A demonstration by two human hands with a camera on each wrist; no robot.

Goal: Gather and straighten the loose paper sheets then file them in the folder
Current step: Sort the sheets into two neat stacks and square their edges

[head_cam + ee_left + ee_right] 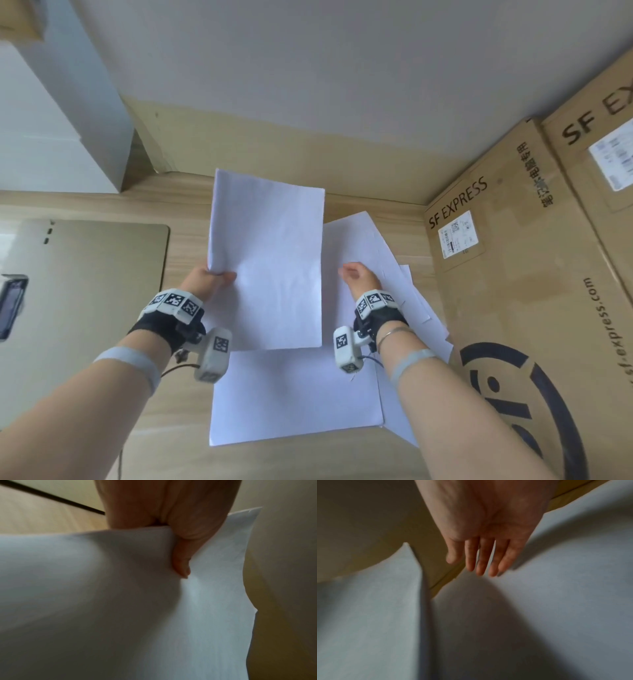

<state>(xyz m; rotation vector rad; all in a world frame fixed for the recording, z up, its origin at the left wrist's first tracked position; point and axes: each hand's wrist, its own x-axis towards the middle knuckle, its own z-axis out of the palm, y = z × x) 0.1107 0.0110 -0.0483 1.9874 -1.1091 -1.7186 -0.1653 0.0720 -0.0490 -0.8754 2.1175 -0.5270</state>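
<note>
The near sheet point(294, 397) lies flat on the surface point(191, 240) at 6 o'clock, closest to the person, probably because it has not been picked up yet. Above it the left hand point(209, 279) holds a lifted stack point(267, 260) by its left edge; the left wrist view shows the thumb point(181, 561) curled over the paper and pinching it, so the stack hangs tilted off the surface rather than resting on it. Held this way by one side, the stack seems to serve as the growing bundle to which further sheets are added. The right hand point(359, 277) hovers at 3 o'clock of the stack with fingers point(479, 558) straight and together, gripping nothing, over the loose sheets point(370, 260) fanned out askew on the surface; whether the fingertips touch the paper I cannot tell, as that view is blurred. It looks placed to slide or lift the next sheet toward the stack. A flat tan folder point(85, 291), likely the one meant for filing, lies closed at 9 o'clock, well apart from the papers, so gathering appears only partly done. Large boxes point(513, 257) stand at 3 o'clock, just beside the fanned sheets, leaving little room on that side. A phone point(12, 305) sits at the far left edge.
</note>
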